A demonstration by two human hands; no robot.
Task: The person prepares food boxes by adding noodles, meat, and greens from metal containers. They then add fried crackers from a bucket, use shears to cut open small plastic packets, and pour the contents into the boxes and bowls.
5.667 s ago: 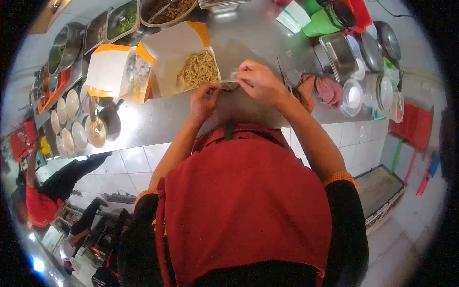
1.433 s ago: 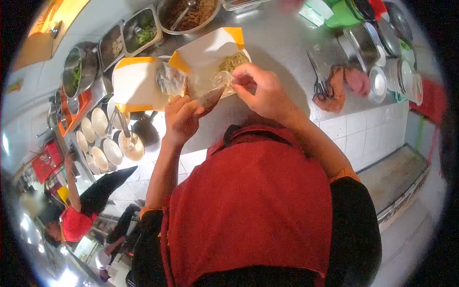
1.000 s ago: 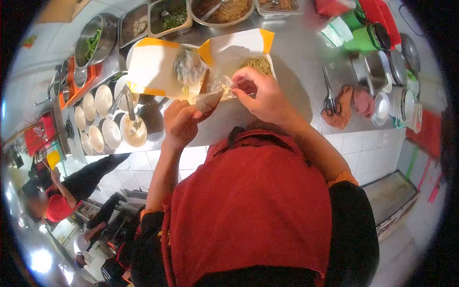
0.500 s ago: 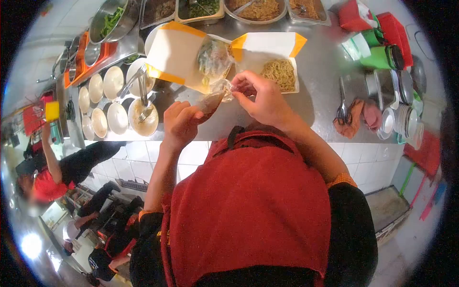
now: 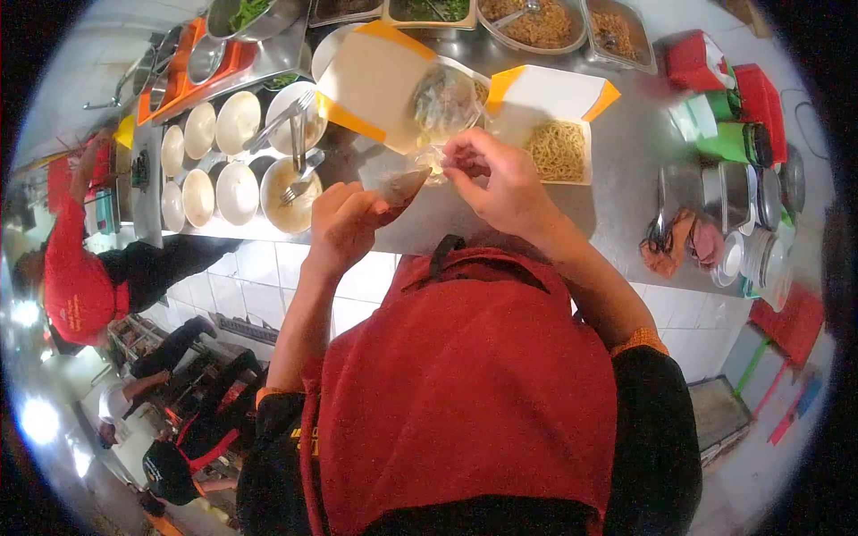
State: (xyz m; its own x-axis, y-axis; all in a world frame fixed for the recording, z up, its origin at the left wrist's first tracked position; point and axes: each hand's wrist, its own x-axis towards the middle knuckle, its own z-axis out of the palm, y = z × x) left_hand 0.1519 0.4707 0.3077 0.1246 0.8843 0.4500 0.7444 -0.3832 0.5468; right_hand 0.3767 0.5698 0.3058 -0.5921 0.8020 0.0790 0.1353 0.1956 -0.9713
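Note:
My left hand [image 5: 344,221] is closed around the lower part of a small clear plastic bag [image 5: 404,186] with something brown, likely liquid, inside. The bag's crumpled top reaches up to my right hand [image 5: 500,179], whose thumb and fingertips pinch at it. Just beyond my fingers, a paper takeaway box [image 5: 371,80] with yellow edges lies open, a clear bag of pale and green contents [image 5: 444,103] in it. Right of that, a second open box [image 5: 552,92] contains noodles [image 5: 556,150].
Bowls [image 5: 239,194] stand in rows at the left, one with forks and tongs. Along the back are a pan of minced food [image 5: 541,27] and a tray of chopped greens [image 5: 429,11]. Scissors [image 5: 660,234] and cloths [image 5: 706,243] lie right. Other people [image 5: 80,286] are at far left.
The view has shifted, so the counter's contents appear further right. My hands stay at the small bag, with the right fingers still at its top. A person at far left has moved.

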